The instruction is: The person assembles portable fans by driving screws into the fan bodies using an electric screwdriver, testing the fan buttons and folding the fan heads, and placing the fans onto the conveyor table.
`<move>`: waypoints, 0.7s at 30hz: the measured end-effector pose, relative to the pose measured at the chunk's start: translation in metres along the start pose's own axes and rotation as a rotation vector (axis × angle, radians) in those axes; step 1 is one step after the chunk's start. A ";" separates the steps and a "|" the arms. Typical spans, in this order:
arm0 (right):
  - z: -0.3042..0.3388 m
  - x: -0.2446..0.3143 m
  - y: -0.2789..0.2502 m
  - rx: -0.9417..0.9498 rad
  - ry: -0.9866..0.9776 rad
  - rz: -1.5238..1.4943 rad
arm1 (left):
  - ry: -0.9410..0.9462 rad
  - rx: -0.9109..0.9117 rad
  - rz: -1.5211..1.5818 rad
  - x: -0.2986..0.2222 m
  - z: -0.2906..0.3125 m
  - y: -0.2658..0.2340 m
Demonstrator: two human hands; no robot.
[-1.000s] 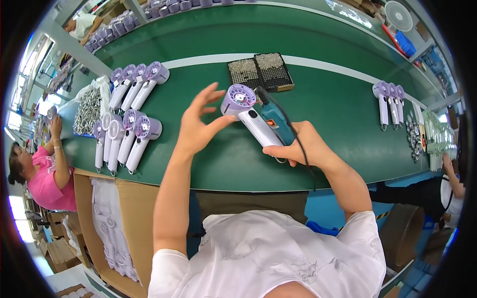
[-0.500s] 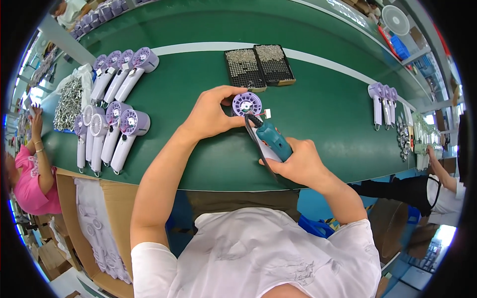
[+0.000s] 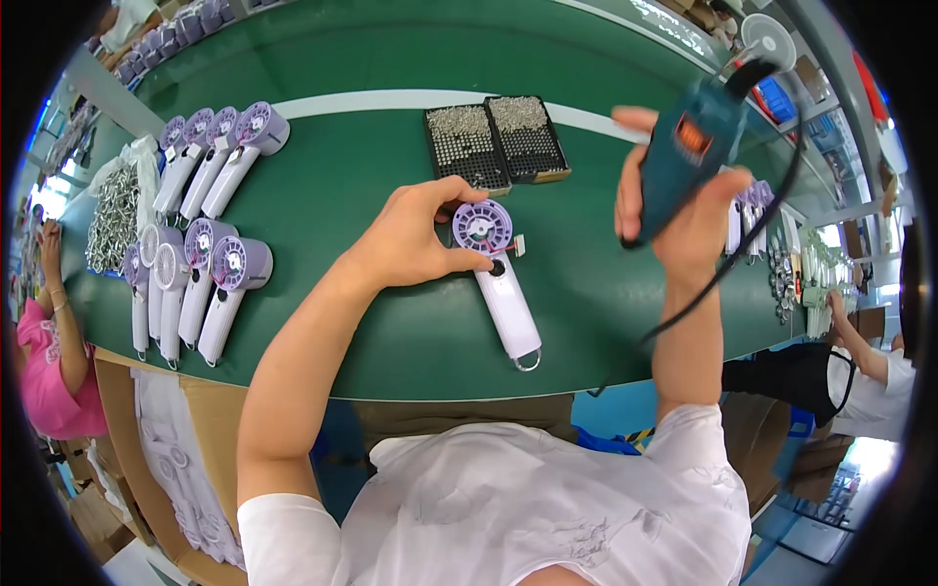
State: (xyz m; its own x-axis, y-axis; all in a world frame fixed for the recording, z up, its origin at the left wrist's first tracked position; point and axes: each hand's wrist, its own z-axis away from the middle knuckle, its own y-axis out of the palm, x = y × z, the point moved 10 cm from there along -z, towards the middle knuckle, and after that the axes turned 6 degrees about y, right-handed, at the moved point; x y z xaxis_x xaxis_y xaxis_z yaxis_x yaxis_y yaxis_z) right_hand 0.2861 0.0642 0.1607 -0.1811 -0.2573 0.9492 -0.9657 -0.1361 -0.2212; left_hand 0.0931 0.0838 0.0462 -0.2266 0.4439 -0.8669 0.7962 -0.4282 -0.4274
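My left hand (image 3: 403,234) pinches the round purple head of a handheld fan (image 3: 510,314) between thumb and fingers. The fan lies on the green table, its white handle with a wire loop pointing toward me. A small white connector (image 3: 519,244) on thin wires sticks out beside the head. To the right, my right hand (image 3: 692,227) is raised above the table, gripping a teal electric screwdriver (image 3: 692,137) with an orange switch and a black cord (image 3: 728,278). The screwdriver is apart from the fan, and its tip is blurred.
Two black trays (image 3: 529,179) of small metal screws stand beyond the fan. Several purple and white fans (image 3: 223,317) lie on the left, near a bag of metal rings (image 3: 115,220). A cardboard box (image 3: 223,430) sits below the table edge. Other people work at both sides.
My right hand has lifted the screwdriver off the fan, up and to the right. That uncovers the fan's handle. My left hand keeps hold of the fan head.
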 end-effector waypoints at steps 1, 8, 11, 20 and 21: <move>-0.014 0.006 0.002 0.010 -0.053 -0.122 | -0.012 0.041 -0.015 0.001 -0.004 0.004; -0.077 0.016 0.022 -0.032 -0.409 -0.585 | 0.071 -0.046 0.027 0.000 0.004 0.006; -0.094 -0.006 0.031 -0.080 -0.406 -0.569 | 0.157 -0.058 -0.015 -0.006 0.002 0.007; -0.116 -0.055 0.054 -0.060 -0.321 -0.468 | 0.197 -0.080 0.017 -0.003 0.001 0.002; -0.116 -0.056 0.056 -0.045 -0.344 -0.478 | 0.191 -0.081 0.019 -0.002 0.001 0.002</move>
State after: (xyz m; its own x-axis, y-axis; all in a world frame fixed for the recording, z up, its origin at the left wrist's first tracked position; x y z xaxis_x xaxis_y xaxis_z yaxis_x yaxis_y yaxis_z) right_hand 0.2206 0.1822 0.1214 0.3398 -0.4736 0.8125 -0.9336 -0.2746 0.2303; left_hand 0.0952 0.0811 0.0470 -0.1063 0.5811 -0.8069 0.8439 -0.3765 -0.3823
